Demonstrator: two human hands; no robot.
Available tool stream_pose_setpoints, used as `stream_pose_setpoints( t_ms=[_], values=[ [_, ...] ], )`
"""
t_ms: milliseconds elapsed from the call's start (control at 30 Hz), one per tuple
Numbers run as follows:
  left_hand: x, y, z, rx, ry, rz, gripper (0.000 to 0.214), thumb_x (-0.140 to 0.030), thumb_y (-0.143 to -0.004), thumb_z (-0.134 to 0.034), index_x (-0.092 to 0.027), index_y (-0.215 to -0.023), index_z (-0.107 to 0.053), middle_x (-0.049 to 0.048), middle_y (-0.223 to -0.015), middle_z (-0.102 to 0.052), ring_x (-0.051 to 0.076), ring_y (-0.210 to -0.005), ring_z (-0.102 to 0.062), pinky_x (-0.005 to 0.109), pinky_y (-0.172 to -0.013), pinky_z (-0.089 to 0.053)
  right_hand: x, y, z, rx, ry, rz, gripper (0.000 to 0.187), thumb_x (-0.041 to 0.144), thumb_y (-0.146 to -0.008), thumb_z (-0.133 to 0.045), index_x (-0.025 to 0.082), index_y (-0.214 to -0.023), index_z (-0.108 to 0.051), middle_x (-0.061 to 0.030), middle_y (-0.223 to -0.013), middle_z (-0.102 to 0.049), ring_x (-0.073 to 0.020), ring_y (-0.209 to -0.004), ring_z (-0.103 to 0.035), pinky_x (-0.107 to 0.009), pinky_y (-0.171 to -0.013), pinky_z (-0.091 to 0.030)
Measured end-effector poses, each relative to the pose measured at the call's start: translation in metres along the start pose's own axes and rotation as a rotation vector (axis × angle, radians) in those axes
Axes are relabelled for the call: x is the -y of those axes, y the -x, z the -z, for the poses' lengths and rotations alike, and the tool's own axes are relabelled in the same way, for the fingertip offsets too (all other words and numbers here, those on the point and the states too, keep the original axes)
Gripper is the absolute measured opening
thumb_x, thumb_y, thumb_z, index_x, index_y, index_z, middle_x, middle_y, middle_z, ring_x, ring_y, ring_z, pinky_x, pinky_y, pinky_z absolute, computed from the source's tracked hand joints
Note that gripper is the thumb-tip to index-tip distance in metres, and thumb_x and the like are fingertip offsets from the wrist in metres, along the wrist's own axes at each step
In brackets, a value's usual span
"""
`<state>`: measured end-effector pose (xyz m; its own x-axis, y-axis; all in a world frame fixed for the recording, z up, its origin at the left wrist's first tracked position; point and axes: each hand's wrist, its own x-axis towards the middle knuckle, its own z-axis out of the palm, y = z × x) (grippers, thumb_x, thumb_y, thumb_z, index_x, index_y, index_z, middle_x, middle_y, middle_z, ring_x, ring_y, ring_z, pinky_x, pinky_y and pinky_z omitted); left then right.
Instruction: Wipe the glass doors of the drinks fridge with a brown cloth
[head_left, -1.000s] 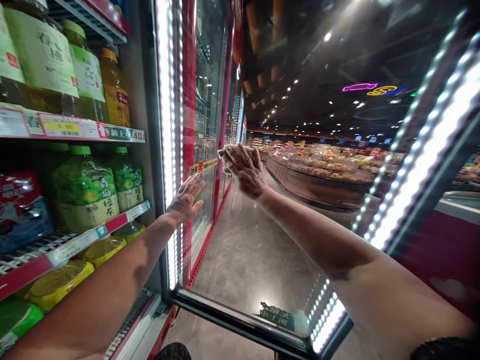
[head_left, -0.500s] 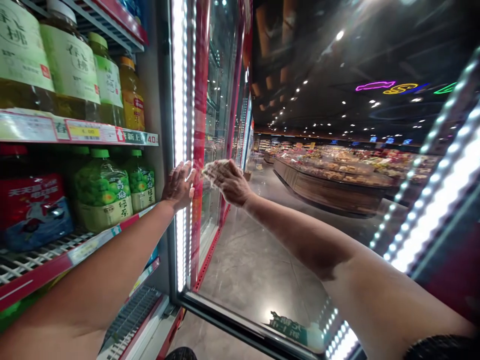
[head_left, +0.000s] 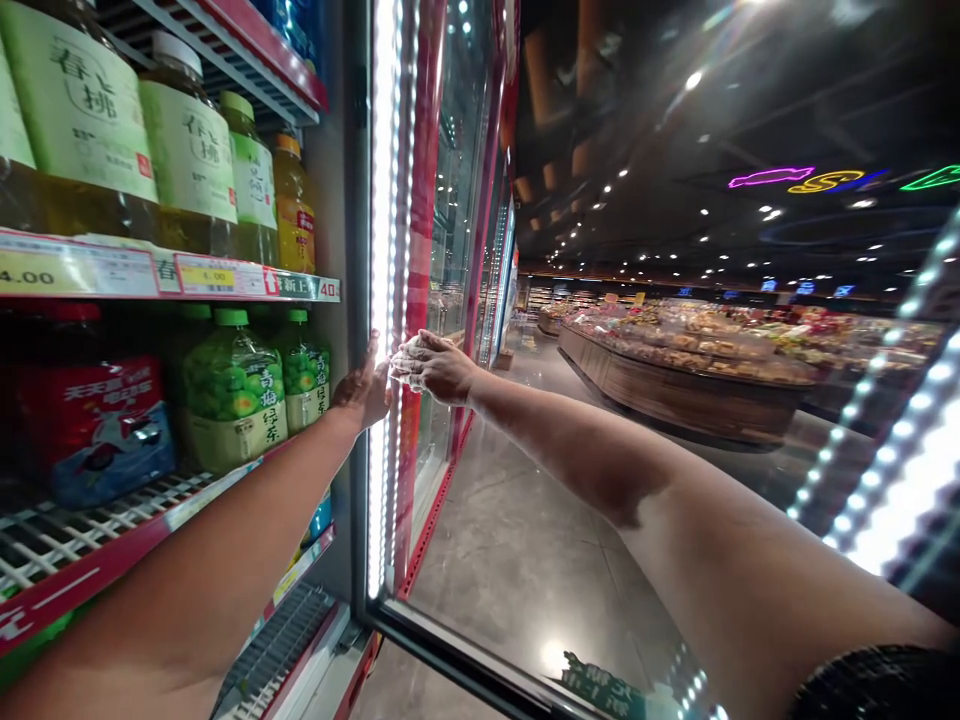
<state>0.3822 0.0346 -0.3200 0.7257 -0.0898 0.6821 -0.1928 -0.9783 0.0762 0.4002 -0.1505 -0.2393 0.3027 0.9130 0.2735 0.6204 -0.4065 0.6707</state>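
My right hand (head_left: 439,368) is stretched far forward, pressing a pale, crumpled cloth (head_left: 403,368) to the inside of the glass door (head_left: 525,520). Most of the cloth is hidden beneath the fingers. My left hand (head_left: 362,393) is at the hinge side of the door, by the bright light strip (head_left: 379,480), with its fingers extended and apart. Nothing shows in that hand. The fingertips of both hands come close together in front of the strip.
On the left, cooler shelves hold tea bottles (head_left: 191,150), green plum drinks (head_left: 234,395) and a red-and-blue pack (head_left: 101,425). A black frame (head_left: 457,655) edges the door's bottom. Beyond the glass are a shiny floor and a curved wooden display counter (head_left: 667,385).
My right hand has slid left with the cloth, from the glass toward the light strip, closer to my left hand. The whole view has shifted slightly, showing more of the shelves.
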Motion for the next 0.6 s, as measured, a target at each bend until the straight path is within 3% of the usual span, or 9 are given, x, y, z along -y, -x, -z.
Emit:
stream_pose_setpoints(
  t_ms=[67, 200, 267, 433, 500, 600],
  values=[
    [-0.001, 0.0, 0.004, 0.008, -0.01, 0.006, 0.062, -0.019, -0.083, -0.06, -0.01, -0.144, -0.052, 0.019, -0.173, -0.008, 0.038, -0.131, -0.06, 0.046, -0.098, -0.058, -0.009, -0.009, 0.005, -0.038, 0.027, -0.053, 0.049, 0.015, -0.102, -0.047, 0.036, -0.145, -0.058, 0.0049, -0.151, -0.059, -0.0193, -0.152, -0.039, -0.053, -0.133, -0.009],
    [-0.001, 0.0, 0.007, -0.016, -0.008, -0.003, 0.076, -0.013, -0.079, -0.062, -0.007, -0.152, -0.039, 0.0231, -0.171, -0.014, 0.036, -0.141, -0.052, 0.041, -0.101, -0.057, -0.025, -0.03, 0.012, -0.285, 0.03, -0.354, 0.051, 0.013, -0.103, -0.041, 0.029, -0.149, -0.055, 0.0009, -0.162, -0.046, -0.0243, -0.158, -0.025, -0.058, -0.132, -0.001],
    [0.0, 0.0, 0.008, -0.01, 0.007, 0.009, 0.084, -0.012, -0.078, -0.062, -0.008, -0.156, -0.032, 0.0227, -0.172, -0.012, 0.036, -0.141, -0.052, 0.039, -0.1, -0.057, -0.021, -0.035, 0.006, -0.301, -0.003, -0.333, 0.054, 0.011, -0.101, -0.043, 0.029, -0.151, -0.053, 0.0012, -0.162, -0.045, -0.0245, -0.158, -0.025, -0.058, -0.132, -0.004],
    [0.001, -0.001, 0.008, 0.041, 0.046, 0.029, 0.102, -0.014, -0.078, -0.062, -0.011, -0.164, -0.008, 0.0207, -0.173, -0.007, 0.034, -0.145, -0.047, 0.035, -0.098, -0.057, -0.012, -0.032, 0.0, -0.04, 0.018, -0.07, 0.05, 0.012, -0.101, -0.044, 0.029, -0.145, -0.059, 0.0034, -0.158, -0.051, -0.0195, -0.154, -0.035, -0.049, -0.133, -0.009],
    [-0.002, -0.001, 0.009, 0.044, 0.011, 0.024, 0.099, -0.014, -0.079, -0.061, -0.009, -0.164, -0.01, 0.0215, -0.173, -0.005, 0.035, -0.143, -0.049, 0.035, -0.098, -0.056, -0.021, -0.035, 0.009, -0.081, 0.043, -0.144, 0.05, 0.013, -0.103, -0.041, 0.028, -0.147, -0.057, 0.0035, -0.16, -0.048, -0.0191, -0.155, -0.032, -0.05, -0.133, -0.005],
    [-0.008, 0.001, 0.012, 0.057, -0.061, 0.059, 0.091, -0.017, -0.081, -0.059, -0.005, -0.162, -0.018, 0.023, -0.172, -0.007, 0.035, -0.138, -0.055, 0.036, -0.098, -0.056, -0.03, -0.045, 0.018, -0.279, 0.03, -0.364, 0.053, 0.014, -0.103, -0.037, 0.025, -0.153, -0.05, 0.0006, -0.165, -0.039, -0.0234, -0.159, -0.021, -0.057, -0.132, 0.0]
  ],
)
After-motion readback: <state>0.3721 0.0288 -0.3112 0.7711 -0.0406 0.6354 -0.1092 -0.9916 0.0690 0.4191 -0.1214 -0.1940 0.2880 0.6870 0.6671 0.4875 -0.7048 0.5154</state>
